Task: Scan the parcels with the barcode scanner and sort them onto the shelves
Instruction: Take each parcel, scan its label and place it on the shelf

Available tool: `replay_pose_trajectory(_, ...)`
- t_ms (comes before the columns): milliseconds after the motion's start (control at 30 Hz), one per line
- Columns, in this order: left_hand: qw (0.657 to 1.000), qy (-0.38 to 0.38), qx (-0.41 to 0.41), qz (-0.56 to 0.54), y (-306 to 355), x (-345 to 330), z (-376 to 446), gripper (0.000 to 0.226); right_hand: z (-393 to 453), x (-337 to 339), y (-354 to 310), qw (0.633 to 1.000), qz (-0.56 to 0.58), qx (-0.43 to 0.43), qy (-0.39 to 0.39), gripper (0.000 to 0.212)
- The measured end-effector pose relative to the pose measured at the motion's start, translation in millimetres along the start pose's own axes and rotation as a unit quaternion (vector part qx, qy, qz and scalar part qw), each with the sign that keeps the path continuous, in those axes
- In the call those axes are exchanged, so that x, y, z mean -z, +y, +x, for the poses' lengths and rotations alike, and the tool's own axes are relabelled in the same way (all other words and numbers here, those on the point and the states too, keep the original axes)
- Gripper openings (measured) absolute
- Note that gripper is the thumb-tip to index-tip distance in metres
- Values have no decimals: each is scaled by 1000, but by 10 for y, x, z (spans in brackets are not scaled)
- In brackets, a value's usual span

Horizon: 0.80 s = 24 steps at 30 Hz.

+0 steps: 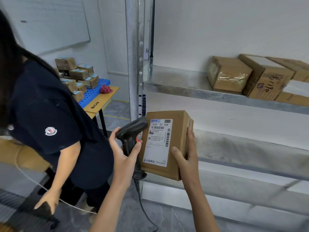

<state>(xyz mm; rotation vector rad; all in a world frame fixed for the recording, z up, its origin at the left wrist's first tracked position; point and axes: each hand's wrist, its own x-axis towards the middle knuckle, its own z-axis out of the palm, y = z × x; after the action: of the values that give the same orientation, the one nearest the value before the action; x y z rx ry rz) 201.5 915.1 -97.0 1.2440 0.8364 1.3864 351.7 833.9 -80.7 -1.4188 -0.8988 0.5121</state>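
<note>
Parcel (167, 144): held upright in front of the middle shelf (250, 148), label turned toward the scanner for reading. Right hand (187, 158): fingers curled round the parcel's right edge, thumb on its face. Left hand (123, 153): fingers wrapped round the barcode scanner (132, 131), muzzle just beside the label. Upper shelf (184, 81): sorted boxes (229, 74) toward its right end. Worktop (102, 97) behind: stacked parcels on a blue tray; a second person beside it.
</note>
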Motion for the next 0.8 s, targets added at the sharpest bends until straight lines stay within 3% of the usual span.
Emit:
replay_pose_trajectory(100, 1000, 0, -9, 5, 8, 27, -18, 72, -20, 11, 21, 1000, 10, -3, -23, 98)
replay_pose_trajectory(367, 997, -27, -57, 45, 103, 17, 1, 71, -1, 58, 101, 998, 66, 14, 15, 81)
replay_pose_trajectory(633, 988, -56, -118, 82, 248, 64, -12, 72, 140, 147, 82, 996, -16, 64, 59, 87)
replay_pose_trajectory(800, 985, -81, -109, 102, 299, 75, -82, 82, 180, 208, 70, 992, -63, 84, 76, 82)
